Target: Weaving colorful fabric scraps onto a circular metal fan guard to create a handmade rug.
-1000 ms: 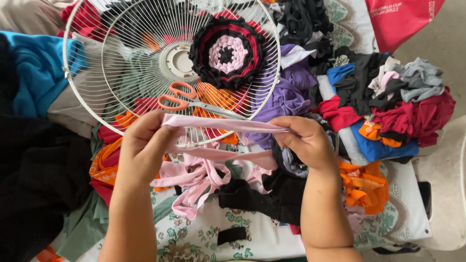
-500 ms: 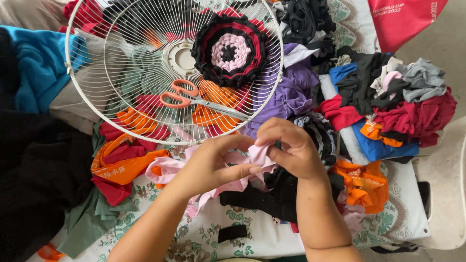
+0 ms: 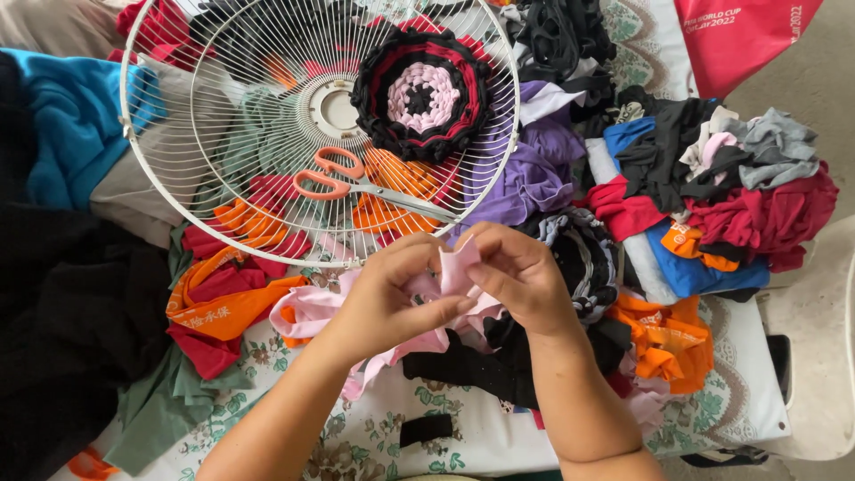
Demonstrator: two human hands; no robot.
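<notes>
Both hands pinch a pink strip between them, just below the fan guard.

The left hand (image 3: 392,298) and right hand (image 3: 517,276) are closed on the pink strip (image 3: 459,258), thumbs and fingertips meeting at its upper end, the rest trailing down under the palms to the tabletop (image 3: 374,436). To do this well, I judge the grip should stay near the strip's end, the fabric flat and untwisted, tension even between the hands. Beyond the hands lies the fan guard (image 3: 178,187) with the woven round (image 3: 420,93) and orange scissors (image 3: 343,178) on it; rag piles lie to either side.
</notes>
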